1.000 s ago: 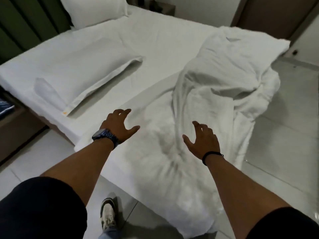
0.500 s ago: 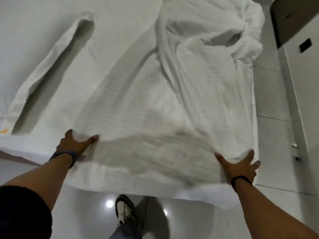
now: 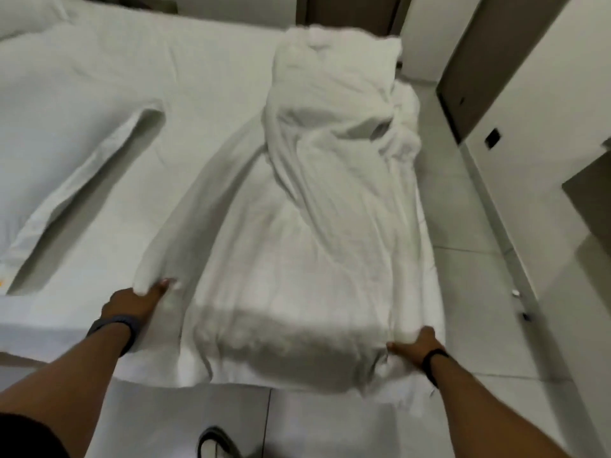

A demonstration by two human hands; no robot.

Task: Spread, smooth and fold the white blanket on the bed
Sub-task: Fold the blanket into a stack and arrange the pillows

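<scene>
The white blanket lies in a long crumpled heap along the right side of the bed, bunched thick at the far end and hanging over the near edge. My left hand grips its near left corner, fingers tucked under the cloth. My right hand holds the near right edge at the bed's corner, the fingertips hidden in the folds.
A flat white pillow lies on the left of the bed, another pillow at the far left. Grey tiled floor runs along the right, bounded by a white wall and brown doors. My shoe shows below the bed edge.
Both hands went from hovering open above the blanket to pressing on its near edge, then closed on the near corners. The view lifted to take in the whole blanket.
</scene>
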